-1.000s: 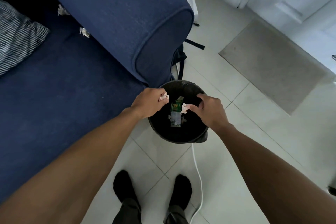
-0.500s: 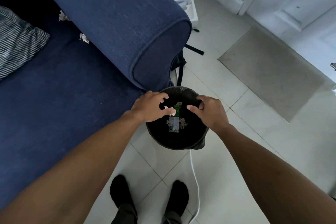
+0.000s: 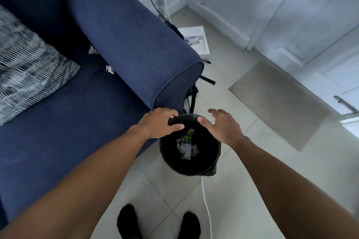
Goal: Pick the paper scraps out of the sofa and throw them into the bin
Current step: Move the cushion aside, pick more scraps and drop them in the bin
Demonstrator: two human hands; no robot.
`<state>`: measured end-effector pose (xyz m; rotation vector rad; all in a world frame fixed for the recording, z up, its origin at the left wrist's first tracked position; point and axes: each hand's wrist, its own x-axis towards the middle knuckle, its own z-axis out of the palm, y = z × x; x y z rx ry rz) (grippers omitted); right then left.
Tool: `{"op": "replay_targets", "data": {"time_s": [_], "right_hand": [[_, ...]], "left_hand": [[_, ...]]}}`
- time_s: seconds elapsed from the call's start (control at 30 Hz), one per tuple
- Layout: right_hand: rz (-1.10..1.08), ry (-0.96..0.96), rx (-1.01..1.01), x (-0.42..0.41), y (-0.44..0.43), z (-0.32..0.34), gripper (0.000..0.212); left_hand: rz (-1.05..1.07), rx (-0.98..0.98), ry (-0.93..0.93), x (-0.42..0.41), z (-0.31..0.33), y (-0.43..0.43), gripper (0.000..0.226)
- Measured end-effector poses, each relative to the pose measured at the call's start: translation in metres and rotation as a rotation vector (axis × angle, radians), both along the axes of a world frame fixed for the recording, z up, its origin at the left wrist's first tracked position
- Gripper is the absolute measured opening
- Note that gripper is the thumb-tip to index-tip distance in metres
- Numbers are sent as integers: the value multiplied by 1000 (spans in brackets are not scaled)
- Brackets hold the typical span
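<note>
Pale floor tiles (image 3: 242,190) are filling the lower half of the view, with a blue sofa (image 3: 77,122) sitting along the left and a round black bin (image 3: 189,170) standing just beside its armrest (image 3: 147,48).

Change since one second ago: both hands were pinching white scraps over the bin; now the fingers are spreading and nothing is showing in either grip. The left hand (image 3: 158,124) is hovering over the bin's near-left rim, thumb stretched across the opening. The right hand (image 3: 221,125) is hanging over the right rim, fingers fanned, palm down.

Paper scraps (image 3: 186,146) are lying at the bottom of the bin, mixed with a green-printed wrapper; its lettering is too small to read.

Two more scraps are waiting on the sofa seat against the armrest: one (image 3: 92,50) farther back, one (image 3: 109,69) nearer. A striped cushion (image 3: 25,72) is resting at the far left.

The camera is tilting higher than before, now taking in a white box (image 3: 196,40) on the floor behind the armrest and a grey mat (image 3: 279,101) to the right. A white cable (image 3: 206,211) is trailing from the bin past the person's black-socked feet (image 3: 129,223)
</note>
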<state>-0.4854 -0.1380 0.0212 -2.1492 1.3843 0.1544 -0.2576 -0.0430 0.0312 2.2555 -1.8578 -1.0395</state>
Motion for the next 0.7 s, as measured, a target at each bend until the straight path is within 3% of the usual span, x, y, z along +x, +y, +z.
{"op": "replay_targets", "data": {"time_s": [0.27,0.47,0.7], "right_hand": [[77,35,-189,34,-9,95,80],[116,26,-274,73,-18,175,86],[185,-12,-325,147,-16,241,86]], "left_hand": [[79,-80,43,29,97,6,57],[82,-241,-66,69,183,16,55],[123,-337,-223,143,243,39,71]]}}
